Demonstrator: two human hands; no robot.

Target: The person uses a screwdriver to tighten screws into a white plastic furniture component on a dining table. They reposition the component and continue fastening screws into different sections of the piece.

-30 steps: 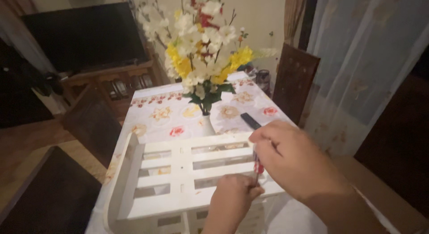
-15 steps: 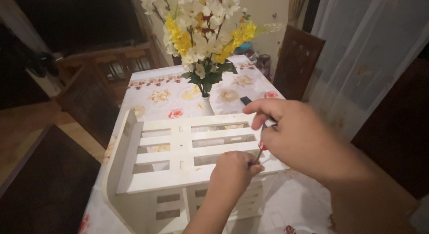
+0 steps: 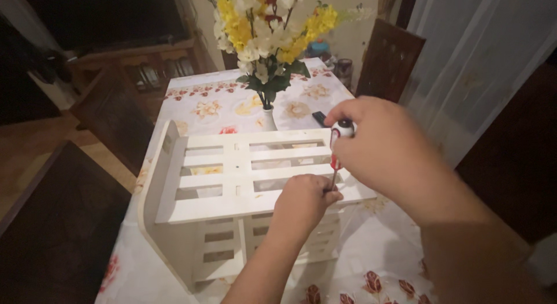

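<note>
A white slatted wooden rack point(image 3: 232, 182) lies on a table with a flowered cloth point(image 3: 209, 109). My right hand point(image 3: 386, 156) grips the red and white handle of a screwdriver point(image 3: 337, 142), held upright with its tip down at the rack's near right edge. My left hand point(image 3: 304, 202) rests closed on that edge, pinching around the screwdriver's tip; what it pinches is hidden.
A white vase of yellow and white flowers point(image 3: 268, 31) stands just behind the rack. A small dark object point(image 3: 319, 118) lies beside the vase. Dark wooden chairs point(image 3: 387, 60) stand at the far right and left point(image 3: 113, 115). White curtains point(image 3: 481, 60) hang to the right.
The view has shifted closer and lower. My right hand has risen slightly, showing the screwdriver handle upright. My left hand stays at the rack's near right edge.
</note>
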